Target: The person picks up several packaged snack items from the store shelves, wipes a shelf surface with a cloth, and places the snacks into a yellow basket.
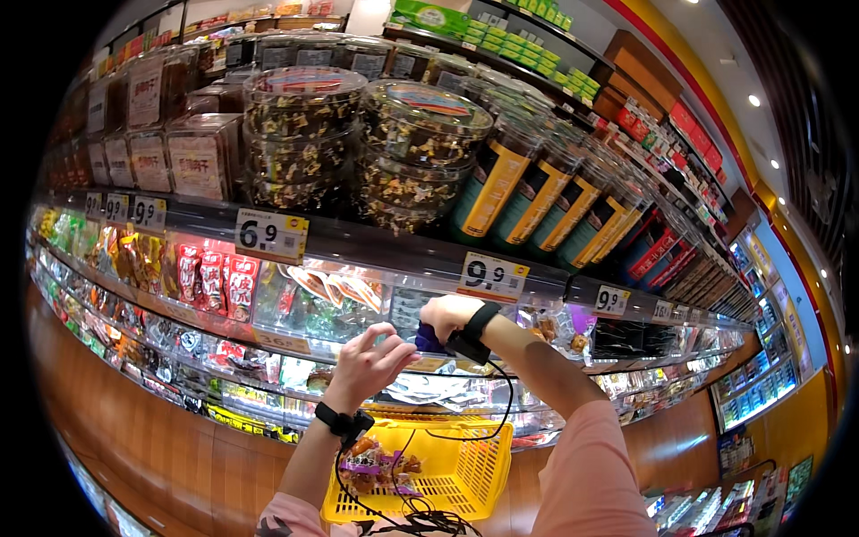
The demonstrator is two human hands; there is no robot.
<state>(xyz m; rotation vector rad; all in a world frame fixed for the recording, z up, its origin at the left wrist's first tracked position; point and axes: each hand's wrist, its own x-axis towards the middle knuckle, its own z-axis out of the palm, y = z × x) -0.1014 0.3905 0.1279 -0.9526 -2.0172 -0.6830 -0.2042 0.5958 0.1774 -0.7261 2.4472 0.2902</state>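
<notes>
My right hand [448, 315] reaches to the lit shelf, its fingers bent down around a dark purple item [428, 339], which is mostly hidden. My left hand [376, 361] is raised just left of it, fingers apart and slightly curled, with nothing visible in them. Each wrist wears a black strap with a small cabled device. Below my hands is a yellow plastic shopping basket [484, 463]. Several clear and purple snack packets [379, 463] lie in its left part.
A clear shelf lip fronts the packaged snacks, among them red-and-white packets [241, 287]. Above, round clear tubs [419, 154] and tall canisters [493, 188] line a dark shelf edge with price tags [493, 276]. Black cables [429, 517] hang over the basket.
</notes>
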